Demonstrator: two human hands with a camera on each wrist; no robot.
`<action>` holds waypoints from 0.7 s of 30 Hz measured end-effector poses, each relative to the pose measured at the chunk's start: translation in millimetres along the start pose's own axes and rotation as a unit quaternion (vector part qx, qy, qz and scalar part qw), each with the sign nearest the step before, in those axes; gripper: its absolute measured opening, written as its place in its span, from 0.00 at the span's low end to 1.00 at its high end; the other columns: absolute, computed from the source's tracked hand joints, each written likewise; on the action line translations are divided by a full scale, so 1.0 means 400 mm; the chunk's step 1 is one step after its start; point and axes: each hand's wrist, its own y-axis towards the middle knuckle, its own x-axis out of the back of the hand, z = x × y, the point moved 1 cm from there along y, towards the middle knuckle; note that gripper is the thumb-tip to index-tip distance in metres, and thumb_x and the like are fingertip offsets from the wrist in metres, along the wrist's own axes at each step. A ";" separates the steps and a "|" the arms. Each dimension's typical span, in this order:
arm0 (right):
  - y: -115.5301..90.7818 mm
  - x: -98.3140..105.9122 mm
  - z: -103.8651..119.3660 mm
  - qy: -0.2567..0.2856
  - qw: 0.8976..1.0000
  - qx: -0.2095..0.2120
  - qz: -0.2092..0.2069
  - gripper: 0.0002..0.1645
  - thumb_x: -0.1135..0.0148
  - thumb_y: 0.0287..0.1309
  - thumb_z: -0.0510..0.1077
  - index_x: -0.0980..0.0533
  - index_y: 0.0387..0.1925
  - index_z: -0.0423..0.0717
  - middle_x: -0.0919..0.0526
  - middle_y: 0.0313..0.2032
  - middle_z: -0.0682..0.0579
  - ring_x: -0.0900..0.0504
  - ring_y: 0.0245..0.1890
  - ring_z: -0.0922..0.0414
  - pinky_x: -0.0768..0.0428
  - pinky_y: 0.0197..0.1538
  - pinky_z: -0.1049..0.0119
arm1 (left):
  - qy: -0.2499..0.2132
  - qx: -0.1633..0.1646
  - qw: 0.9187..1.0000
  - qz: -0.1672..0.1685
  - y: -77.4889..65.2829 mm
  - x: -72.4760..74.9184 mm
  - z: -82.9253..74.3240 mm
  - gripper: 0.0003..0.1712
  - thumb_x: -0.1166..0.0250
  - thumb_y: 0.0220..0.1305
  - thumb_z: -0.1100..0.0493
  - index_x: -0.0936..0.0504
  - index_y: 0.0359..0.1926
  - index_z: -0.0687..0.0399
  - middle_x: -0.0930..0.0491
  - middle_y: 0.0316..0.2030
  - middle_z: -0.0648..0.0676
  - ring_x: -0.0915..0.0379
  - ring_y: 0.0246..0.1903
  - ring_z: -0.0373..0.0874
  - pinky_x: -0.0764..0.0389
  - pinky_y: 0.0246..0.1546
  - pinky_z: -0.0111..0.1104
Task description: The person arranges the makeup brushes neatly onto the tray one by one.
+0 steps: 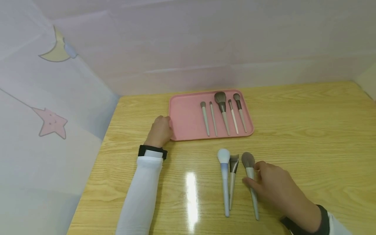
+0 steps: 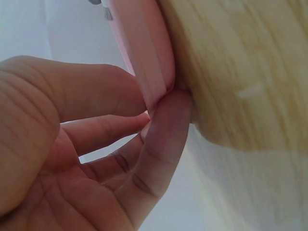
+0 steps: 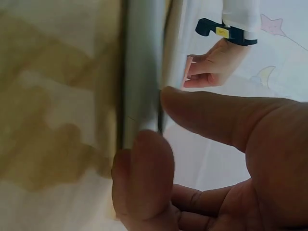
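Note:
My left hand (image 1: 159, 131) grips the left edge of a pink tray (image 1: 185, 119), thumb on one face and fingers on the other in the left wrist view. Several makeup brushes lie side by side on the tray's right half, among them a large dark fluffy brush (image 1: 221, 98). In front of the tray, my right hand (image 1: 277, 186) has thumb and index finger around the pale handle of a grey-headed makeup brush (image 1: 248, 160). Left of that brush lie a white-headed brush (image 1: 224, 163) and a shorter dark-tipped brush (image 1: 233, 164), close together.
The wood-grain table (image 1: 311, 137) extends to both sides of the tray. A pale cloth backdrop (image 1: 223, 45) rises behind the table's back edge, and a printed sheet (image 1: 47, 163) with a moon and a star hangs at the left.

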 end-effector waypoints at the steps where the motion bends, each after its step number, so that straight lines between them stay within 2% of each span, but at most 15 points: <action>1: -0.001 -0.003 -0.001 -0.002 1.000 -0.001 0.002 0.32 0.23 0.58 0.51 0.20 0.44 0.24 0.25 0.19 0.57 0.31 0.19 0.63 0.31 0.20 0.69 | 0.001 0.000 1.000 0.000 0.000 0.001 -0.001 0.13 0.40 0.61 0.74 0.17 0.47 0.70 0.20 0.46 0.67 0.27 0.43 0.53 0.16 0.45 0.44; 11: 0.002 -0.004 -0.014 0.012 0.999 -0.036 0.020 0.29 0.28 0.62 0.46 0.22 0.49 0.21 0.17 0.22 0.53 0.25 0.21 0.61 0.25 0.22 0.66 | -0.001 -0.001 1.000 0.001 -0.004 0.002 -0.003 0.13 0.40 0.60 0.75 0.17 0.46 0.70 0.21 0.45 0.66 0.27 0.40 0.52 0.18 0.41 0.41; 21: 0.001 -0.003 -0.026 0.031 0.998 -0.047 0.023 0.28 0.30 0.63 0.44 0.23 0.52 0.22 0.19 0.22 0.56 0.27 0.20 0.62 0.29 0.21 0.69 | 0.001 -0.002 1.000 0.001 -0.005 0.001 -0.003 0.09 0.41 0.60 0.75 0.18 0.41 0.68 0.21 0.43 0.65 0.27 0.39 0.52 0.19 0.39 0.39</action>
